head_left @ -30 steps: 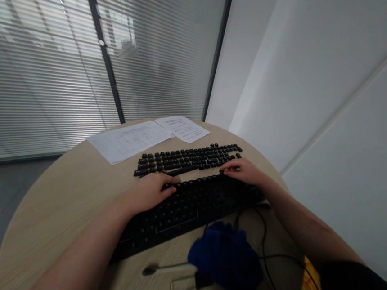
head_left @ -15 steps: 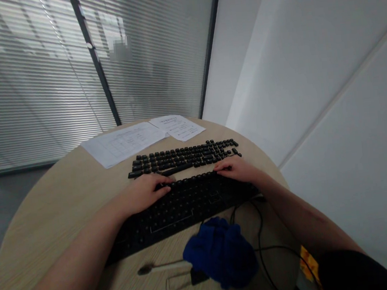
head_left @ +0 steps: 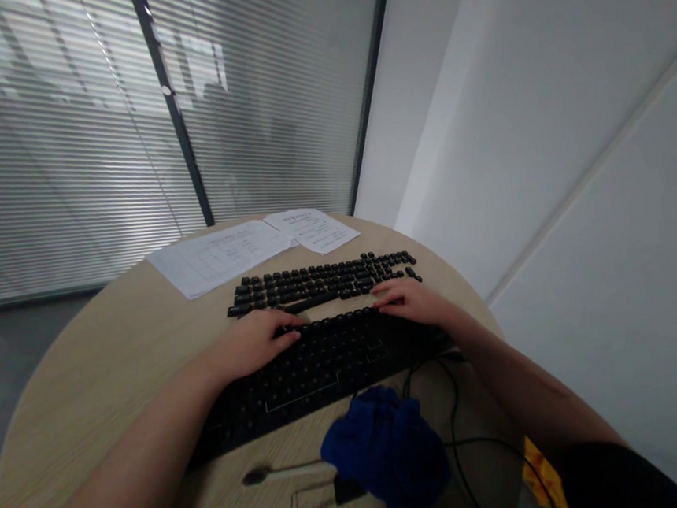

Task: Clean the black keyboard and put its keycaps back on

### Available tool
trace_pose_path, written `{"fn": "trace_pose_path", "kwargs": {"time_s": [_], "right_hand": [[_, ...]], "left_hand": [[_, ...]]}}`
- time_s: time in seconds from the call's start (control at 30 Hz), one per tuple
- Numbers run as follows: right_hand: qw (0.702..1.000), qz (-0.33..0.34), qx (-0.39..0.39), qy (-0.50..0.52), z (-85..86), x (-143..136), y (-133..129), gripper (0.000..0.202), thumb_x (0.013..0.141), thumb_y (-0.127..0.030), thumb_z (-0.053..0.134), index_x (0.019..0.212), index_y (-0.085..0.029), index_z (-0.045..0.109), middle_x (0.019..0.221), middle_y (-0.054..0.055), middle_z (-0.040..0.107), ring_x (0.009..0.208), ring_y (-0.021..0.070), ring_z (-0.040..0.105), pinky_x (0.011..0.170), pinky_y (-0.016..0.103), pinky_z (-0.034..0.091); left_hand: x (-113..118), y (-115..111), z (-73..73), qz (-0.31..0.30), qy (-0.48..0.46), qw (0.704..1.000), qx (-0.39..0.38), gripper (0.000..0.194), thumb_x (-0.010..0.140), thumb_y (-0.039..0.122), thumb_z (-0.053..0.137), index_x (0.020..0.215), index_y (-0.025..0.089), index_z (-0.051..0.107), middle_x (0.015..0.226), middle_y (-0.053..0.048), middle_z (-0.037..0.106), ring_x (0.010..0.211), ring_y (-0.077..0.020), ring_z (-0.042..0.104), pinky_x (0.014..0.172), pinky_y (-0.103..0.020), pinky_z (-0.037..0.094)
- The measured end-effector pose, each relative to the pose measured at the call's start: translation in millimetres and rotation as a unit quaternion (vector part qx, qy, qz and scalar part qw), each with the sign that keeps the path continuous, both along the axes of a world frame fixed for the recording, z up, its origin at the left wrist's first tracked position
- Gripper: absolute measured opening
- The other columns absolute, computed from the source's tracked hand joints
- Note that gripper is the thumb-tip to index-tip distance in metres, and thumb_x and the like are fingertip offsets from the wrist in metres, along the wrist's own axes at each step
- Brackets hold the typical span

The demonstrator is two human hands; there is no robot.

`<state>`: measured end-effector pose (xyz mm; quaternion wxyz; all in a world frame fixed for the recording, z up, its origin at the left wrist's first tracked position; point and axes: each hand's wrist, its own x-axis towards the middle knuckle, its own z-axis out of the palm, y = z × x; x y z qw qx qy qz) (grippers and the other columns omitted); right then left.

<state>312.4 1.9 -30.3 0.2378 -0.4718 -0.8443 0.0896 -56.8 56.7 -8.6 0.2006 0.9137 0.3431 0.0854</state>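
A black keyboard base [head_left: 318, 366] lies across the table, most of its key positions bare, with a row of keycaps [head_left: 341, 318] along its far edge. Over its far left part rests my left hand [head_left: 251, 342], fingers stretched forward and thumb apart, near the left end of that row. My right hand [head_left: 410, 301] is at the row's right end, index finger and thumb apart, with nothing visible between them. Just beyond both hands, loose black keycaps [head_left: 310, 276] are laid out in keyboard order, with a long space bar [head_left: 307, 302] nearest.
A crumpled blue cloth [head_left: 391, 451] lies in front of the keyboard, beside a brush [head_left: 286, 471] and a wire keycap puller [head_left: 313, 500]. A black cable [head_left: 458, 433] loops at the right. Printed papers [head_left: 220, 256] lie on the far side of the round table [head_left: 77, 380].
My right hand's index finger and thumb have spread apart, the index reaching toward the loose keycaps. My left hand stays nearly where it was. The view has shifted slightly.
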Motion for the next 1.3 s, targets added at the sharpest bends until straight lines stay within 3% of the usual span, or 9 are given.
{"fn": "trace_pose_path", "kwargs": {"time_s": [0.07,0.13,0.2,0.3,0.4,0.53,1.03,1.17,1.3], "right_hand": [[0.999,-0.015,0.026,0.028,7.7,6,11,0.02,0.092,-0.027,0.068,0.106,-0.029,0.082,0.128,0.007,0.074,0.111,0.0219,0.071,0.094,0.039,0.057],[0.997,-0.055,0.043,0.017,20.5,12,31,0.023,0.093,-0.026,0.066,0.11,-0.028,0.082,0.118,0.007,0.077,0.1,0.021,0.072,0.087,0.036,0.057],[0.992,-0.111,0.039,-0.054,34.8,15,57,0.025,0.093,-0.024,0.066,0.111,-0.027,0.082,0.108,0.006,0.08,0.091,0.0205,0.072,0.085,0.034,0.056],[0.969,-0.174,0.015,-0.175,49.1,17,102,0.023,0.092,-0.022,0.067,0.109,-0.026,0.083,0.107,0.006,0.08,0.097,0.0226,0.071,0.092,0.035,0.053],[0.959,-0.188,-0.008,-0.212,49.3,18,138,0.022,0.088,-0.019,0.07,0.105,-0.026,0.084,0.106,0.006,0.081,0.1,0.0231,0.072,0.093,0.033,0.052],[0.951,-0.186,-0.044,-0.244,38.9,18,164,0.022,0.081,-0.016,0.077,0.097,-0.028,0.085,0.097,0.003,0.082,0.092,0.0208,0.072,0.085,0.028,0.053],[0.962,-0.191,-0.077,-0.181,21.0,21,195,0.014,0.08,-0.015,0.079,0.092,-0.021,0.084,0.084,0.002,0.08,0.075,0.015,0.069,0.072,0.023,0.049],[0.969,-0.198,-0.049,-0.136,28.2,15,191,0.01,0.079,-0.014,0.079,0.086,-0.02,0.083,0.081,0.002,0.079,0.074,0.0158,0.068,0.072,0.025,0.049],[0.973,-0.22,0.007,-0.075,42.7,15,162,0.017,0.087,-0.025,0.073,0.101,-0.021,0.082,0.092,0.005,0.079,0.082,0.0179,0.068,0.079,0.029,0.051]], "left_hand": [[0,-1,0.4,0.001,0.0,1.0,-0.001,0.039,0.093,0.035,0.054,0.124,0.025,0.075,0.127,-0.008,0.076,0.117,-0.0277,0.07,0.106,-0.042,0.05],[0,-1,0.5,-0.002,-0.002,1.0,-0.003,0.038,0.093,0.035,0.054,0.123,0.025,0.076,0.126,-0.008,0.076,0.116,-0.0281,0.07,0.104,-0.042,0.05],[0,-1,0.4,-0.005,-0.007,1.0,-0.008,0.038,0.093,0.036,0.054,0.122,0.026,0.076,0.126,-0.008,0.077,0.115,-0.0282,0.071,0.103,-0.042,0.05],[-1,-1,0.5,-0.012,-0.011,1.0,-0.015,0.038,0.094,0.036,0.053,0.122,0.026,0.076,0.124,-0.007,0.077,0.113,-0.0281,0.071,0.102,-0.042,0.051],[-2,-2,1.7,-0.014,-0.008,1.0,-0.011,0.037,0.094,0.033,0.052,0.12,0.025,0.077,0.123,-0.008,0.077,0.113,-0.0277,0.071,0.102,-0.041,0.051],[-2,-4,2.6,-0.015,-0.004,1.0,-0.008,0.035,0.093,0.032,0.054,0.119,0.025,0.077,0.123,-0.008,0.077,0.113,-0.0286,0.071,0.103,-0.042,0.051],[-1,-2,-1.8,-0.025,-0.011,1.0,-0.011,0.033,0.094,0.031,0.056,0.119,0.026,0.077,0.117,-0.008,0.078,0.109,-0.0285,0.072,0.101,-0.042,0.052],[-1,-2,-1.1,-0.023,-0.009,1.0,-0.012,0.032,0.094,0.031,0.057,0.118,0.027,0.077,0.116,-0.007,0.079,0.109,-0.0286,0.072,0.1,-0.043,0.052],[-1,-2,1.3,-0.026,0.0,1.0,-0.014,0.032,0.094,0.03,0.056,0.118,0.026,0.077,0.116,-0.007,0.079,0.11,-0.0282,0.072,0.101,-0.042,0.052]]}}
